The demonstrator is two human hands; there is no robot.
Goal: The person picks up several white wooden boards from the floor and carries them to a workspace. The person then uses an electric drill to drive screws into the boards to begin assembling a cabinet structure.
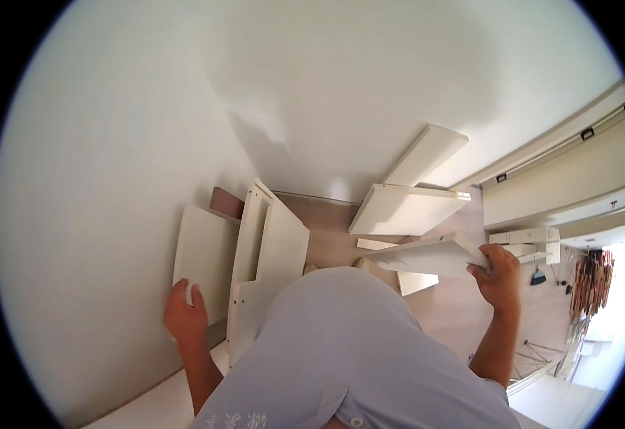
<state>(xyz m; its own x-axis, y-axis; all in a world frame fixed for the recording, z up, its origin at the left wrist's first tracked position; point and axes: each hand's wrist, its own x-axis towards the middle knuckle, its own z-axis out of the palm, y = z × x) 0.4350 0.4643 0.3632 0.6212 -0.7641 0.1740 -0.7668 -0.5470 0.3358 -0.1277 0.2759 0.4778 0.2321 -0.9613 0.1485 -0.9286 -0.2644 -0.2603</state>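
Note:
My right hand [498, 275] is closed on the right end of a white board [434, 252], with the thumb on the near side and the fingers over the edge. The board is tilted and raised off the floor. At the left, my left hand [186, 314] has its thumb and fingers apart, beside the lower left edge of a white panel [209, 247] that leans by the wall. Whether its fingertips touch that panel, I cannot tell. Between my body and that panel stand more white panels [284, 247] with small holes along their edges.
Against the far wall lean a narrow white board [427, 154] and a wider one [405, 209]. A reddish-brown block [226, 203] sits behind the left panels. Farther right are white furniture pieces [530, 236], a blue dustpan or brush [538, 277] and a stack of brown pieces [591, 282].

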